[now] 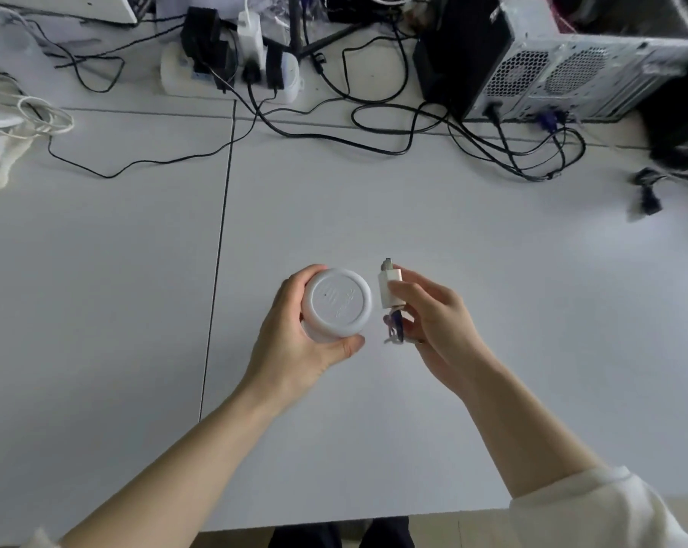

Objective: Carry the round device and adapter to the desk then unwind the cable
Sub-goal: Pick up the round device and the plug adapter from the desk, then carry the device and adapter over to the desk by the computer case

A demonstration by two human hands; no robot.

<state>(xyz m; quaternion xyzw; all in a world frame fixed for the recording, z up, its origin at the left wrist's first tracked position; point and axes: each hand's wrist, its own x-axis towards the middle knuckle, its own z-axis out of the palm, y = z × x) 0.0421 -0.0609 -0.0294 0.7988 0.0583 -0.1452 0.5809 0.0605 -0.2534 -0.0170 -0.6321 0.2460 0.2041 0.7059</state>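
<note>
A round white plastic device [336, 304], flat base turned up toward the camera, was gripped around its side by the left hand [295, 342] above the pale grey counter [492, 310]. Just beside it, a small white rectangular adapter [390, 288] was pinched upright in the right hand [437, 326], with a dark coiled cable bundle [395, 330] tucked beneath the fingers. Both were held close together over bare counter, probably so the cable could be unwound there.
</note>
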